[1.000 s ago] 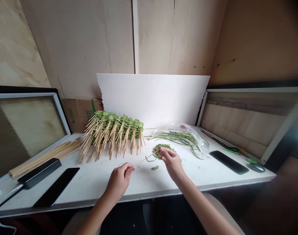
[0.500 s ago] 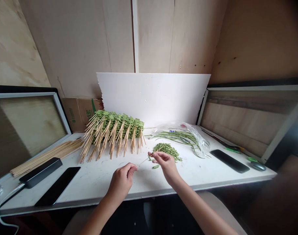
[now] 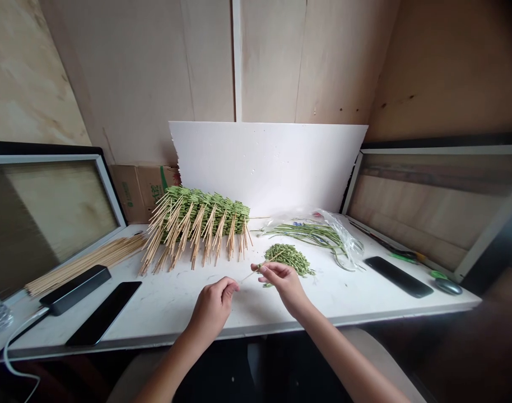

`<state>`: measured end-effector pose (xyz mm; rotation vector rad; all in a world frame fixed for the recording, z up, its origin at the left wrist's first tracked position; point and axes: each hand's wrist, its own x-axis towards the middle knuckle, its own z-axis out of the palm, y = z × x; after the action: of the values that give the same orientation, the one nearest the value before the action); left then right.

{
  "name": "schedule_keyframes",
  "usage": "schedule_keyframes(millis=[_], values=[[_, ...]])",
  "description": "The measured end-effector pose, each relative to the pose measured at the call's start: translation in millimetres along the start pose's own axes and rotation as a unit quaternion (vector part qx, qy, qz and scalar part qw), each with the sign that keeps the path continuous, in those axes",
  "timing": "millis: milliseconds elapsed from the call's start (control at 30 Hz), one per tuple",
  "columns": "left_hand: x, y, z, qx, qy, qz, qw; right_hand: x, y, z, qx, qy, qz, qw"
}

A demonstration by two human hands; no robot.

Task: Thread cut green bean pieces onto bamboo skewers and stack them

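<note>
My left hand point(image 3: 216, 302) is closed around the lower end of a thin bamboo skewer point(image 3: 250, 275), which slants up to the right. My right hand point(image 3: 279, 280) pinches a short green stem piece point(image 3: 261, 268) against the skewer; whether the skewer goes through it is hidden by the fingers. Just behind the right hand lies a heap of cut green stem pieces point(image 3: 290, 256). Farther back on the left, many finished-looking skewers of green pieces point(image 3: 205, 204) are stacked, their bare sticks point(image 3: 197, 232) pointing toward me.
Loose bamboo skewers point(image 3: 88, 263) lie at the left, near a black box with a cable point(image 3: 77, 288) and a black phone point(image 3: 105, 313). Long green stems point(image 3: 310, 235) lie in a plastic bag point(image 3: 348, 238). At right are another phone point(image 3: 399, 276) and a mouse point(image 3: 448, 285).
The view has shifted slightly. My right hand has drawn a little closer to my left along the skewer, and the green piece at its fingertips has turned to lie nearer the skewer's line.
</note>
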<state>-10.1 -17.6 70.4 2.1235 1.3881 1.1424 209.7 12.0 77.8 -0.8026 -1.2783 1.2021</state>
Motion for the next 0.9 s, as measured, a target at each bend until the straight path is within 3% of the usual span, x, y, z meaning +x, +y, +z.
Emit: schedule_keyframes(millis=[100, 200, 367, 500, 567, 667, 733, 833, 900], values=[[2, -2, -1.0, -0.009, 0.007, -0.007, 1.0, 7, -3, -13, -0.039, -0.002, -0.018, 0.999], [4, -7, -1.4, -0.02, 0.014, -0.022, 0.999, 15, 3, -34, -0.157, 0.025, -0.056, 0.986], [8, -16, -2.0, -0.03, 0.01, -0.042, 0.999, 27, 27, -56, -0.408, 0.001, -0.145, 0.901], [8, -20, -2.7, -0.034, 0.008, -0.048, 0.998, 40, 37, -53, -0.548, -0.04, -0.129, 0.826], [8, -21, -2.7, -0.034, 0.005, -0.049, 0.998, 47, 37, -49, -0.57, -0.059, -0.118, 0.811], [9, -23, -3.0, -0.032, 0.002, -0.048, 0.998, 53, 31, -47, -0.546, -0.068, -0.112, 0.827], [10, -25, -3.9, -0.033, 0.006, -0.047, 0.998, 52, 26, -50, -0.469, -0.061, -0.089, 0.877], [12, -28, -6.4, -0.043, 0.016, -0.048, 0.998, 45, 19, -57, -0.264, -0.043, -0.025, 0.963], [13, -29, -7.8, -0.051, 0.017, -0.047, 0.997, 38, 16, -61, -0.149, -0.04, 0.003, 0.988]])
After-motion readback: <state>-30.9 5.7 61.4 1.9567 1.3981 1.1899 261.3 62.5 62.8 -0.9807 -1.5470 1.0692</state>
